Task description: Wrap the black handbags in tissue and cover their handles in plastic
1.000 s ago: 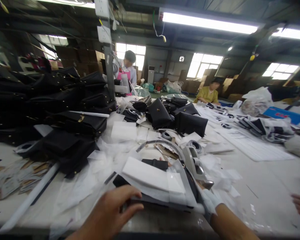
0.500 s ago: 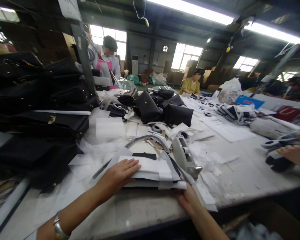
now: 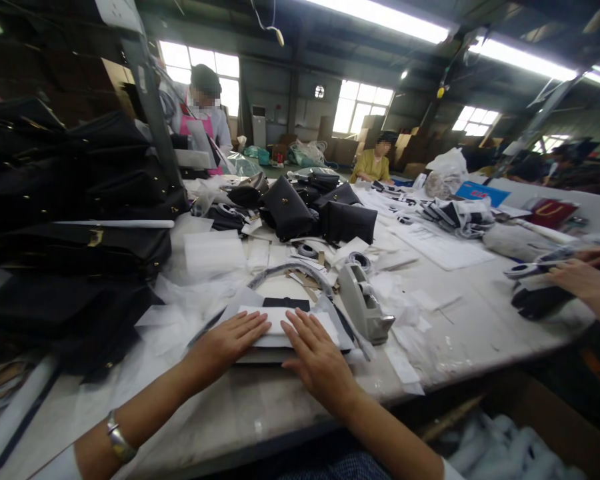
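Observation:
In front of me a dark handbag [image 3: 286,303] lies on the table, partly covered by white foam sheet [image 3: 275,323]. Its wrapped handle [image 3: 293,267] arches up at the far side. My left hand [image 3: 237,335] rests flat on the left part of the foam, fingers stretched out. On the right part lies my right hand [image 3: 316,352], palm down with fingers spread. A grey tape dispenser [image 3: 363,303] stands just right of the bag. Most of the bag is hidden under the wrapping and my hands.
Black bags [image 3: 115,250] are piled high on the left. More small black bags [image 3: 349,222] lie farther back among papers. At the right edge a co-worker's hand [image 3: 577,275] handles a dark wrapped item. An open box [image 3: 540,400] sits below the table's right edge.
My right hand has come up from the bag's lower right edge and now lies on the foam. The foam's front flap is pressed down. My left hand stays on top.

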`<state>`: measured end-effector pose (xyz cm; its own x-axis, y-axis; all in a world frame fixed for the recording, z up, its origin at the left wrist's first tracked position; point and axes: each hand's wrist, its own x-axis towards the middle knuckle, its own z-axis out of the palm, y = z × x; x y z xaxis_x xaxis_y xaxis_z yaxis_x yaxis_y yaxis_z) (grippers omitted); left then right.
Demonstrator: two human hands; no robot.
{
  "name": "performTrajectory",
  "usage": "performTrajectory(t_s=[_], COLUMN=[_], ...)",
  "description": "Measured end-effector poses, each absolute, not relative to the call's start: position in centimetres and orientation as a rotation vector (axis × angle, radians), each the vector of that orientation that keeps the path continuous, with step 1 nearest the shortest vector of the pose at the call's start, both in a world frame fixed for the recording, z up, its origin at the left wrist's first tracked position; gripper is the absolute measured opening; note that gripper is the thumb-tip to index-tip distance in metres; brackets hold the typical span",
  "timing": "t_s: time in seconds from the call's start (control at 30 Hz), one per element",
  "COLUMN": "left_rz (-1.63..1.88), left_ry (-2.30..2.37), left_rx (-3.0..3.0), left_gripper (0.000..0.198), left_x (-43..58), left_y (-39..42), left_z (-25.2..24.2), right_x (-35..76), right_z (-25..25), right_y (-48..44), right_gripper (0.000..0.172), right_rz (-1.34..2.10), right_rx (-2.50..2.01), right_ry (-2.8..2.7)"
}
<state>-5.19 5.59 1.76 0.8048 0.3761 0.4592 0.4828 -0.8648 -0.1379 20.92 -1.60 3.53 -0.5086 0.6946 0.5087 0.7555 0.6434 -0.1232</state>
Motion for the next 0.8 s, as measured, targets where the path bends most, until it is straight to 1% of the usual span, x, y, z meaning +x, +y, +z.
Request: performTrajectory(t_s=[0.13, 0.23, 0.27, 0.3, 0.37, 0.43, 0.5, 0.6, 0.8], left_rz=[-0.746, -0.752, -0.745, -0.727, -0.647, -0.551, -0.516, -0.551, -0.548], left_ry=[-0.769, -0.808, -0.809, -0.810, -0.818, -0.848, -0.859, -0.815, -0.862], left_rx=[-2.679, -2.675, -2.681, -2.691, -2.726, -2.765, -2.781, -2.756, -2.782], left_gripper=[0.048, 0.049, 0.049, 0.050, 0.051, 0.055, 0.059, 0.058, 0.053], left_x=[-4.8, -4.5, -4.5, -4.5, -4.6, -4.7, -4.8, -4.7, -4.0], left_y=[4.1, 3.1, 2.9, 2.7, 2.4, 2.2, 2.2, 2.6, 3.5], left_z=[-0.9, -1.9, -1.9, -1.9, -1.9, -1.8, -2.0, -2.1, -1.2], right_x=[19.9, 20.2, 20.4, 20.5, 20.5, 20.4, 20.2, 20.3, 21.9], right_z=[0.1, -1.3, -1.4, -1.4, -1.3, -1.4, -1.8, -2.2, -1.0], right_y=[0.9, 0.3, 0.0, -0.1, -0.2, -0.1, 0.3, 1.4, 3.4], right_gripper=[0.060, 0.078, 0.078, 0.072, 0.053, 0.045, 0.042, 0.041, 0.038], right_rz=[-0.227, -0.256, -0.280, -0.318, -0.420, -0.510, -0.574, -0.620, -0.481], right_rx=[-1.051, -1.037, -1.027, -1.013, -0.985, -0.959, -0.929, -0.857, -0.753], right_ry=[-2.556, -2.598, -2.605, -2.610, -2.606, -2.588, -2.561, -2.550, -2.630])
